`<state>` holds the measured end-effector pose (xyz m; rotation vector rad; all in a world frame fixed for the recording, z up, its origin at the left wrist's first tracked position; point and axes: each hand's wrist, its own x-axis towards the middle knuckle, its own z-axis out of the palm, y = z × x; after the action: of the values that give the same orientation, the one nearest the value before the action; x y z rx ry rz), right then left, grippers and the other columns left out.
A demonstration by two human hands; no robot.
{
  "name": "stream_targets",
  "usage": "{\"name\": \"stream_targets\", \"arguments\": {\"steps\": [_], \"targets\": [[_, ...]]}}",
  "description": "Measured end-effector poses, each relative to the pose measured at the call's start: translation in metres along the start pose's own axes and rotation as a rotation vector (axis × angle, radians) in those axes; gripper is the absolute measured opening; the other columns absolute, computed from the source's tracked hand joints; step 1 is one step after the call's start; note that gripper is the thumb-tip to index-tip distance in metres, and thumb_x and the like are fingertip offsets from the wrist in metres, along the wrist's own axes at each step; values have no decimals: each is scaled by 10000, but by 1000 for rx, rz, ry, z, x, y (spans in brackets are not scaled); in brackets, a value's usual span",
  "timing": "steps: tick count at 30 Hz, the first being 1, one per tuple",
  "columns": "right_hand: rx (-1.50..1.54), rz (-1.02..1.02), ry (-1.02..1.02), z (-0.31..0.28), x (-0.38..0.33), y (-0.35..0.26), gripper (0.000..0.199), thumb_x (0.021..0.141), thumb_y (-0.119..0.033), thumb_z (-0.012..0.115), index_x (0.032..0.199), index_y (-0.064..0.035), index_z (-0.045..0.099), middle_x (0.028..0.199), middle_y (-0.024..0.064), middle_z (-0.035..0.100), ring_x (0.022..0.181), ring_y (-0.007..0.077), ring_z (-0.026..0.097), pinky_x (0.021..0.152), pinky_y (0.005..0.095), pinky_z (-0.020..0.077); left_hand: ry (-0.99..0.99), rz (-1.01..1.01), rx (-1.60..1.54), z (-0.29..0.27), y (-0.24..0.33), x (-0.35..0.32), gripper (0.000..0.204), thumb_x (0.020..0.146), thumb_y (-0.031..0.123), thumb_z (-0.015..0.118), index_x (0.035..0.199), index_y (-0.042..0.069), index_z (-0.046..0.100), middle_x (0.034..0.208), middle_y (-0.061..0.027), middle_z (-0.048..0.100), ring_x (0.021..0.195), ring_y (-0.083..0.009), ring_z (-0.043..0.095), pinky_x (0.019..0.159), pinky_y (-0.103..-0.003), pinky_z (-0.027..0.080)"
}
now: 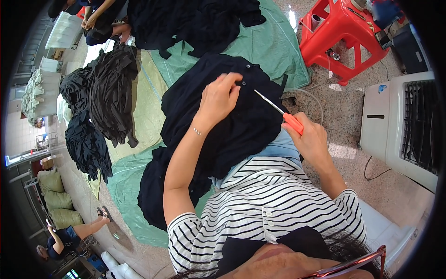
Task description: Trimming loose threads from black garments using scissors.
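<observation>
A heap of dark navy garments [209, 135] with small buttons lies over my lap and the sheet in front of me. My left hand [219, 96] is over the cloth, beside the buttons [244, 83]. Its fingers are bent and slightly smeared by motion, so I cannot tell if they pinch the fabric. In my right hand [312, 142] is a slim, pointed metal tool with an orange handle [293, 123]. The fingers are wrapped round the handle, and the metal tip points up and left toward the buttons, above the cloth.
A green sheet [281, 44] covers the floor, with more dark garments [186, 23] beyond and grey-black clothes [111, 88] at left. At right stand a red stool [346, 42] bearing small items and a white air cooler [392, 121]. Other people [95, 21] are at far left.
</observation>
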<state>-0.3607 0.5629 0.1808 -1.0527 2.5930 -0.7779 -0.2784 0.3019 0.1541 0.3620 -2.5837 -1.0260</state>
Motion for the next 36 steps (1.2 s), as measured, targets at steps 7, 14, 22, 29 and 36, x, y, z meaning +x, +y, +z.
{"name": "stream_targets", "arguments": {"steps": [7, 14, 22, 29, 36], "targets": [[-32, -8, -21, 3, 4, 0, 378, 901, -423, 693, 900, -70, 559, 736, 145, 666, 638, 378, 658, 540, 463, 491, -214, 84, 246, 14, -27, 25, 175, 745, 23, 682, 919, 33, 670, 817, -102, 599, 738, -274, 630, 694, -366, 513], [-29, -45, -31, 5, 9, -4, 369, 878, -408, 730, 882, -72, 579, 613, 163, 611, 584, 385, 641, 510, 452, 482, -160, -65, -5, 15, -36, 22, 128, 720, 5, 667, 841, -23, 638, 745, -131, 648, 686, -274, 662, 676, -367, 536], [-51, -44, -10, 12, 14, -4, 373, 884, -412, 723, 881, -70, 575, 609, 166, 615, 583, 386, 642, 508, 459, 480, -133, -102, -38, 15, -36, 21, 144, 715, 12, 685, 851, -26, 657, 755, -120, 655, 680, -232, 663, 683, -335, 541], [15, 37, 72, 0, 2, 1, 333, 903, -388, 705, 948, -80, 586, 726, 141, 672, 651, 383, 663, 539, 453, 490, -120, -178, -241, -3, -11, 17, 128, 894, 23, 629, 1009, -11, 675, 813, -91, 702, 728, -153, 672, 678, -277, 537], [42, 3, 59, -14, -19, 7, 301, 900, -348, 716, 948, -77, 596, 752, 149, 671, 668, 388, 657, 545, 455, 483, -586, 42, 332, 11, 19, 5, 301, 775, 253, 783, 964, 42, 681, 869, -136, 702, 856, -319, 687, 747, -427, 542]]}}
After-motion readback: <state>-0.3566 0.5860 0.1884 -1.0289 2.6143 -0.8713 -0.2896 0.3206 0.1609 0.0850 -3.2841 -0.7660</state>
